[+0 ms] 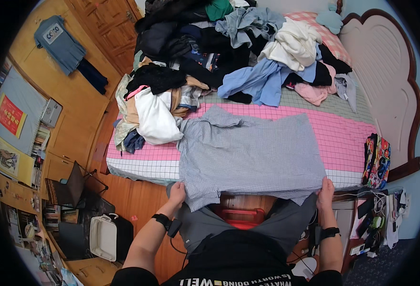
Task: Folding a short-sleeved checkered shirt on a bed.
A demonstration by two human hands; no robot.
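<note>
A grey-blue, finely checked shirt (253, 155) lies spread out sideways over the front of the bed, its collar toward the left and its hem toward the right. Its near edge hangs over the bed's side above my lap. My left hand (177, 193) grips that near edge at the shoulder and sleeve end. At the hem end, my right hand (325, 189) pinches the near corner. The fingers of both hands are closed on the cloth, and a dark band circles each wrist. Beneath the shirt shows a pink and white checked bedsheet (343, 136).
A big heap of mixed clothes (171, 47) covers the far side of the bed, with a white garment (157, 119) beside the shirt's collar. Folded colourful cloth (376, 161) lies near the headboard (386, 62). A cluttered nightstand (369, 219) stands right; an open case (106, 238) sits left.
</note>
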